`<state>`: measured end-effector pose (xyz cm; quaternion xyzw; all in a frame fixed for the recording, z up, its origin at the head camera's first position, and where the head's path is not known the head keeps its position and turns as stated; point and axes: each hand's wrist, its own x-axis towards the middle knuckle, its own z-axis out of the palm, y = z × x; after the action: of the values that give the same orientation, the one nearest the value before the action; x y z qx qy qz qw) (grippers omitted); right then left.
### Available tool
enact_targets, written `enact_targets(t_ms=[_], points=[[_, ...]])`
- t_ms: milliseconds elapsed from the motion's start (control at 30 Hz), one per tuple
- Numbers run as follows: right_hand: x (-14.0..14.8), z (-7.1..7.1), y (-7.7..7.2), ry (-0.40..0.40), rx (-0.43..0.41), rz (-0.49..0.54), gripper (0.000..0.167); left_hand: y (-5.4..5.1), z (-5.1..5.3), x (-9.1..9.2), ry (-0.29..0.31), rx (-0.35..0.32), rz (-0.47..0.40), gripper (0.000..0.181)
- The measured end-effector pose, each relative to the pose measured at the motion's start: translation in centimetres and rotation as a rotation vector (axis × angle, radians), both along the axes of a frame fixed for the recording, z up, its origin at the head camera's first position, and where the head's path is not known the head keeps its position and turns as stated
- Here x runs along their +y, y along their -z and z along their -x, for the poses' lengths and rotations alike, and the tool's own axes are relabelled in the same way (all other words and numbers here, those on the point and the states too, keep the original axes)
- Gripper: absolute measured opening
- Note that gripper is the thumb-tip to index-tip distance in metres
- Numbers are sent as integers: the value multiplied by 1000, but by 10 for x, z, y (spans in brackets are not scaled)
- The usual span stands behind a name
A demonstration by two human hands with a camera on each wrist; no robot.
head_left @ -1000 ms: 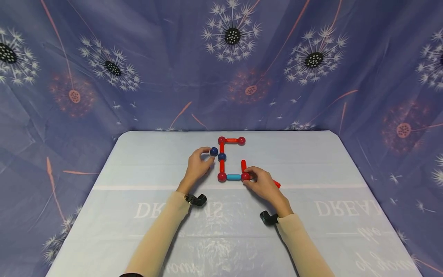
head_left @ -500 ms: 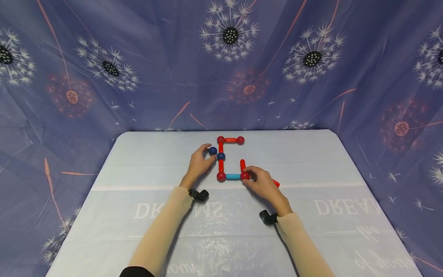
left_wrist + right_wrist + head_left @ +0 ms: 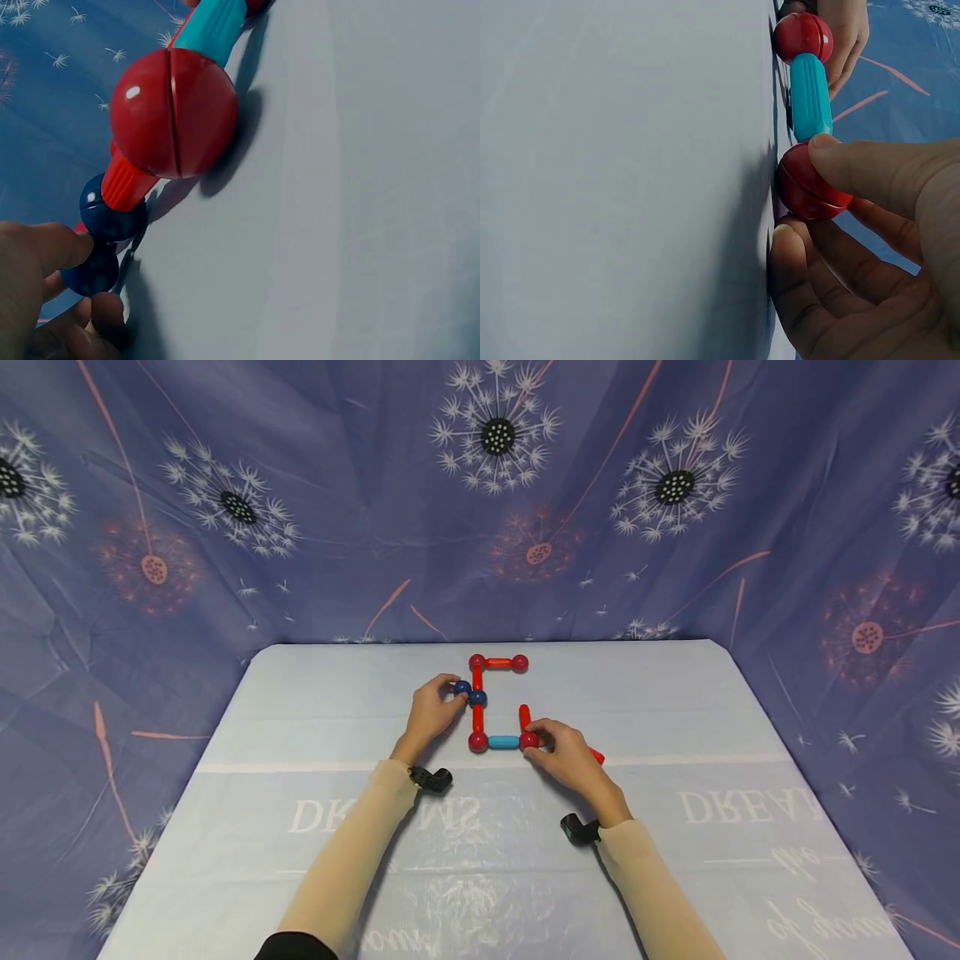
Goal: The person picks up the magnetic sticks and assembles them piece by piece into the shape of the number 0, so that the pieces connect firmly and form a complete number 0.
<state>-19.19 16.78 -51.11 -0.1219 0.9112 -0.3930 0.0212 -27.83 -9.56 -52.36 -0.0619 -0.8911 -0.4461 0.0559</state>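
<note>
My left hand [image 3: 432, 713] pinches a dark blue ball [image 3: 91, 271] between thumb and fingers. That ball touches a second blue ball [image 3: 477, 697], which sits between two red rods on the left side of a ball-and-rod shape. At the shape's lower left corner is a red ball [image 3: 174, 112], joined by a light blue rod [image 3: 503, 742] to another red ball [image 3: 810, 182]. My right hand [image 3: 567, 755] grips this last ball with thumb and fingertips. From it a red rod [image 3: 524, 717] points away from me, its far end free.
Across the top of the shape, a red rod [image 3: 498, 663] links two red balls. A loose red rod [image 3: 597, 756] pokes out beyond the right hand. White cloth [image 3: 645, 710] covers the table; a patterned blue cloth [image 3: 360, 502] hangs behind.
The blue ball in my left hand has closed the small gap and now meets the blue ball of the shape. My right hand stays on its red ball.
</note>
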Motion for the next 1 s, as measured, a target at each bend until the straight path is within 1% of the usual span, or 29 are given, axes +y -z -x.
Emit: enact_targets(t_ms=[167,300,367,500,600,733,900,1000], points=[[-1,0,-1,8,-13,7,38,-5,-1,-2,-5,9,-18,36],[0,-1,-1,2,5,9,37,-14,-1,1,-5,17,-31,36],[0,-1,-1,1,12,11,37,-19,-1,5,7,8,-48,36],[0,0,-1,2,14,13,37,-28,-2,15,52,-15,-86,39],[0,0,1,-1,20,14,37,-32,-3,24,83,-9,-71,39],[1,1,2,-4,23,20,37,-35,-4,38,119,6,-27,38],[1,1,2,6,17,34,37,-37,-6,53,190,-36,-38,41],[1,1,2,10,20,37,37,-37,-6,61,225,-53,-23,42]])
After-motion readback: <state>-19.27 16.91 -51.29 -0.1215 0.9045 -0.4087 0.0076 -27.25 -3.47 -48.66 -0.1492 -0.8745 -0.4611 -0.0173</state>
